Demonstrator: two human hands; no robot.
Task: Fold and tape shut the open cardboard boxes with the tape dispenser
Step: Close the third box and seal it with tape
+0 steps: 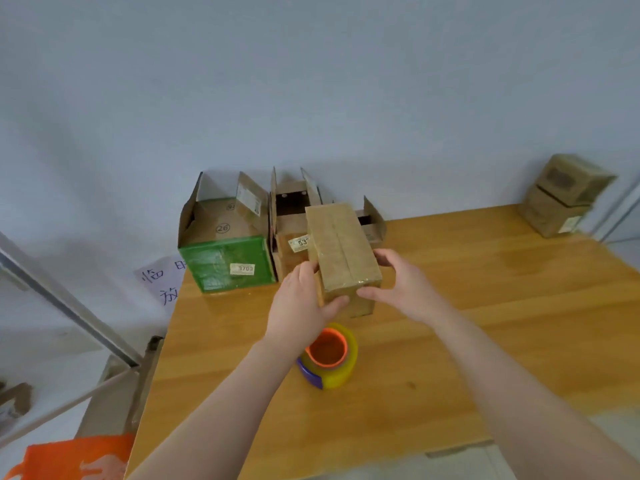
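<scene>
Left hand (pixel 301 303) and right hand (pixel 398 289) grip a closed, seemingly taped brown box (pixel 341 247); likely next: set it aside, pull the far green box (pixel 225 261) toward the near tape dispenser (pixel 329 358).

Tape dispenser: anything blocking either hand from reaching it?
Nothing visible blocks the tape dispenser; it sits on the table beside the left wrist. But the left hand and right hand both grip the closed box.

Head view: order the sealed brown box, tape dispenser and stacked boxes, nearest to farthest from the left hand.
1. Sealed brown box, in the left hand's grip.
2. Tape dispenser, just beneath the wrist.
3. Stacked boxes, far right corner.
</scene>
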